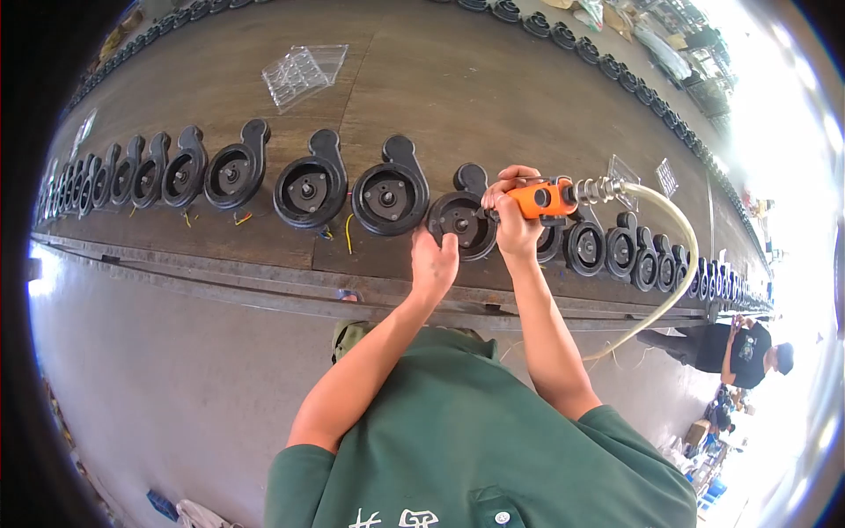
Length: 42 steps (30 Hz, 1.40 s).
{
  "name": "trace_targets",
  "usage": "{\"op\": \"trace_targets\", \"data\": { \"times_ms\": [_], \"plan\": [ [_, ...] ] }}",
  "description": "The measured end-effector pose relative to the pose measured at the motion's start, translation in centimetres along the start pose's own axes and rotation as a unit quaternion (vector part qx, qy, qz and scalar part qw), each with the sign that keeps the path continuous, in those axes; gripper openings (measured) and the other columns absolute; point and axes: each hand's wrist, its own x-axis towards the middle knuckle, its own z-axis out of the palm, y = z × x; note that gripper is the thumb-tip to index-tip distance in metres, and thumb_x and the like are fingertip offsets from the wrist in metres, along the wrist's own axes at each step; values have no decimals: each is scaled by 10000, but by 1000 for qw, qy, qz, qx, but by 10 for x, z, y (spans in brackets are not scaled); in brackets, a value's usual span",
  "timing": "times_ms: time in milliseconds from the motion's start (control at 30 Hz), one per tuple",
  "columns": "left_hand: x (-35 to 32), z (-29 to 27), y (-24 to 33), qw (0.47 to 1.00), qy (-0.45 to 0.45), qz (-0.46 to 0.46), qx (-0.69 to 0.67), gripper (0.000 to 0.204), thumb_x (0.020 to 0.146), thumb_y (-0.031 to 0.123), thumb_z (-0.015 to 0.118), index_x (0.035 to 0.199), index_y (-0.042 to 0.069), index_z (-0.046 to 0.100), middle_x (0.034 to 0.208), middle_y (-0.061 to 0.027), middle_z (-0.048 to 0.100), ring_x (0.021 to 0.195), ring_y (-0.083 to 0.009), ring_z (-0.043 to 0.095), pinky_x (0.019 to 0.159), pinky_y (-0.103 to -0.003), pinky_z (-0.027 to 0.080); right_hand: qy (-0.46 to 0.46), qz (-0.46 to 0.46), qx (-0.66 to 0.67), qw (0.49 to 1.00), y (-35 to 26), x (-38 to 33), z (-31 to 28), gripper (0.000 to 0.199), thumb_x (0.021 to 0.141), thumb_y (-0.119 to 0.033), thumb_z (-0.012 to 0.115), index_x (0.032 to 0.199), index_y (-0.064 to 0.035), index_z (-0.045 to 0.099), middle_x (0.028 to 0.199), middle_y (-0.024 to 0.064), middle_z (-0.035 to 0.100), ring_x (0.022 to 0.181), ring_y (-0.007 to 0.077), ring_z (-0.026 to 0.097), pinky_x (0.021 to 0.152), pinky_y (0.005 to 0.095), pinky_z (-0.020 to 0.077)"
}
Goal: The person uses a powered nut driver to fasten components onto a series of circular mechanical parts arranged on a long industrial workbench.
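My left hand [435,265]: gripped snail-shaped black housing [463,225].
Right hand [517,227]: clutched orange tool [533,197].
Hose [694,257]: bowed, translucent, right of both.

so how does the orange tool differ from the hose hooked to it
The orange tool is bright orange with dark parts, while the hose is pale and yellowish. The tool is short and chunky; the hose is long and thin. The tool sits in the right hand, while the hose curves away with no hand on it. Plainly shared: both connect through a silver fitting.
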Motion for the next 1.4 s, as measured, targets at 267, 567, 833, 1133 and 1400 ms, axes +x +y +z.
{"op": "trace_targets", "data": {
  "times_ms": [267,567,833,1133,1400],
  "plan": [
    [2,2,2,1000,9,-19,14,449,859,119,593,1260,-78,542,1169,-292,629,1087,-439,631,973,-455,481,49,0,34,998,14,13,-16,254,855,20,492,1109,17,493,734,69,554,662,176,547,693,350,502],
    [2,1,4,1000,3,-18,12,466,854,119,595,1269,-84,533,1170,-298,621,1092,-442,617,984,-454,472,14,4,36,999,19,11,-19,249,861,12,502,1110,0,493,740,50,550,665,156,543,695,343,502],
    [1,0,4,1000,-7,-28,8,480,854,118,587,1279,-93,516,1212,-311,593,1139,-445,588,1011,-456,454,6,11,38,999,17,11,-20,244,860,3,506,1103,-2,482,749,48,553,677,153,545,701,346,505],
    [0,-2,12,1000,-14,-22,11,486,853,119,579,1292,-80,518,1209,-295,605,1134,-429,594,1013,-448,454,5,20,82,996,17,11,-19,257,864,18,557,1112,-6,496,775,42,584,699,142,579,695,308,504],
    [0,-2,15,999,-9,-24,31,490,846,116,588,1293,-74,526,1210,-284,614,1136,-419,603,1016,-432,458,-99,43,60,992,18,17,-23,238,845,20,595,1072,-6,527,791,38,595,690,106,583,656,269,507]
  ]
}}
